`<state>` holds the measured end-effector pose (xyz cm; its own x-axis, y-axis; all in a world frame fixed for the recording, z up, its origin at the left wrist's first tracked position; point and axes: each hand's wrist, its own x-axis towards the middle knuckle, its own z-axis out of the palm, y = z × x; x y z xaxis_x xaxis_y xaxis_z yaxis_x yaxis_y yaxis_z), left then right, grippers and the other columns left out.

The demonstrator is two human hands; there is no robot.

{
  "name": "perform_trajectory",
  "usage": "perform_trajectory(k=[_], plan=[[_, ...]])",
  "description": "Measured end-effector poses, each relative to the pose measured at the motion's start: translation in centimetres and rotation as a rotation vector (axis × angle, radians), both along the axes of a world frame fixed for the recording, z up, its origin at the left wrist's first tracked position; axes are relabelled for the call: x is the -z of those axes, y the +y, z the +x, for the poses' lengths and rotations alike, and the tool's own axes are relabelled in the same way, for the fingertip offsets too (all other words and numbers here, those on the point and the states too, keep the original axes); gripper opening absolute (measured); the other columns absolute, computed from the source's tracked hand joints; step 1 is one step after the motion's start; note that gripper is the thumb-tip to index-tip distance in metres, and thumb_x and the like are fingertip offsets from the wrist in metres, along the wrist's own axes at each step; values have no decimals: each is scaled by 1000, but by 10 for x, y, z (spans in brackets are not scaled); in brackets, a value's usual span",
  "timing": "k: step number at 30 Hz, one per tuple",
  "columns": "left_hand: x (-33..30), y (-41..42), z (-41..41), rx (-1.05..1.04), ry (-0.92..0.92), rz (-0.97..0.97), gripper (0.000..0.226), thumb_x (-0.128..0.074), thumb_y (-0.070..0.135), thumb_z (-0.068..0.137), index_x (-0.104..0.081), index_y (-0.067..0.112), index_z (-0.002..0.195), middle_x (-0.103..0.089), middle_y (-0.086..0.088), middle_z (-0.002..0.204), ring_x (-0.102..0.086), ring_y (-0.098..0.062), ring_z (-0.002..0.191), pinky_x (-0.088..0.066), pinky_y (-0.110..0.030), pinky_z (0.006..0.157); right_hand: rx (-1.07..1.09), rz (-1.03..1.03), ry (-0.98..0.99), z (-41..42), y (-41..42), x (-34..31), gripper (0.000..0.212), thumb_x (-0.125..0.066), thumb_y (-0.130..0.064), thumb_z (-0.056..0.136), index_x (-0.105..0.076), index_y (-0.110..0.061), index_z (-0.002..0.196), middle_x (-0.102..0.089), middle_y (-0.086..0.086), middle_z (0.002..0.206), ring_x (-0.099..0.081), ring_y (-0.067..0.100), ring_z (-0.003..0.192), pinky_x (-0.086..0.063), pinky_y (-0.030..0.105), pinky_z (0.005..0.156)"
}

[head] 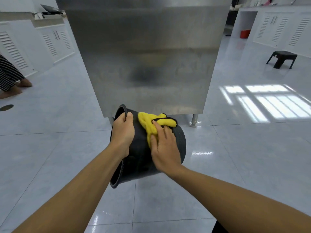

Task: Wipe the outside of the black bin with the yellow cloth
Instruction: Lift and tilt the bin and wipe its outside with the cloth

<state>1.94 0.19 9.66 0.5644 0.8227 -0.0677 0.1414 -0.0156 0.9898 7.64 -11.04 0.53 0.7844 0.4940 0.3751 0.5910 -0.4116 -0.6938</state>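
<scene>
The black bin [142, 158] is held on its side above the floor, its open mouth turned to the left and its base to the right. My left hand [122, 132] grips the bin's rim, thumb over the outer wall and fingers inside the mouth. The yellow cloth [152, 122], edged in black, lies bunched on the bin's upper outer wall. My right hand [164, 147] presses the cloth against the bin with fingers spread flat over it.
A tall stainless steel cabinet [143, 56] on short legs stands just behind the bin. A black stool [282, 58] sits at the right on the glossy tiled floor. A person's feet [15, 88] are at the far left, near a floor drain [6, 107]. White louvred cupboards line both sides.
</scene>
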Motion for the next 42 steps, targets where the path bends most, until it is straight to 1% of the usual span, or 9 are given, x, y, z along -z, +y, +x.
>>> perform_trajectory(k=[6,17,21,23,25,28,33,39,42], plan=[[1,2,-1,8,49,-38,41,-42,42,103,-59,5,106,-57,-11,93,-55,-26,85,-54,-55,92,181,-66,301,48,-19,23,49,-30,-42,105,-34,-29,153,-43,4,152,-40,29,139,-36,52,113],[0,4,4,-116,10,56,21,-59,33,99,-62,15,108,-62,5,96,-55,-10,85,-45,-31,75,367,110,827,71,-29,16,40,-40,-35,104,-37,-22,142,-56,6,119,-52,29,104,-45,43,95],[-2,3,0,-83,29,205,31,-51,20,98,-52,8,69,-48,-2,63,-44,-15,62,-37,-30,59,414,157,881,74,-26,18,41,-45,-48,99,-43,-26,133,-60,5,112,-57,31,106,-50,48,99],[-5,2,0,12,101,296,29,-41,16,99,-47,5,73,-40,-5,63,-37,-16,58,-34,-34,54,438,185,900,75,-24,19,47,-47,-58,95,-46,-28,130,-62,5,111,-59,32,104,-51,51,99],[-6,4,-1,153,224,367,35,-31,20,100,-58,4,113,-59,-5,90,-55,-19,76,-52,-45,73,468,219,910,77,-24,20,49,-48,-60,92,-50,-25,127,-64,8,109,-60,33,102,-53,51,97],[-2,1,-3,327,333,344,61,-25,30,99,-15,34,159,-34,2,161,-47,-29,135,-38,-51,114,515,269,924,79,-27,17,42,-51,-48,97,-50,-22,130,-63,9,114,-59,33,105,-52,49,98],[-1,-1,2,218,182,157,26,-34,25,102,-35,22,128,-55,-3,90,-59,-26,90,-50,-61,96,567,257,837,81,-28,16,40,-49,-38,99,-47,-20,135,-64,8,119,-59,32,106,-50,45,94],[5,-2,4,137,39,73,19,-42,26,105,-49,21,122,-57,-1,87,-57,-21,86,-53,-55,93,503,133,625,69,-21,13,35,-49,-22,100,-52,-9,132,-62,14,123,-58,32,105,-42,34,81],[5,0,8,97,-3,101,21,-45,27,105,-52,20,124,-56,5,85,-54,-11,76,-53,-36,78,413,98,558,57,-18,4,28,-49,-20,101,-53,-8,126,-63,11,113,-59,28,96,-41,35,77]])
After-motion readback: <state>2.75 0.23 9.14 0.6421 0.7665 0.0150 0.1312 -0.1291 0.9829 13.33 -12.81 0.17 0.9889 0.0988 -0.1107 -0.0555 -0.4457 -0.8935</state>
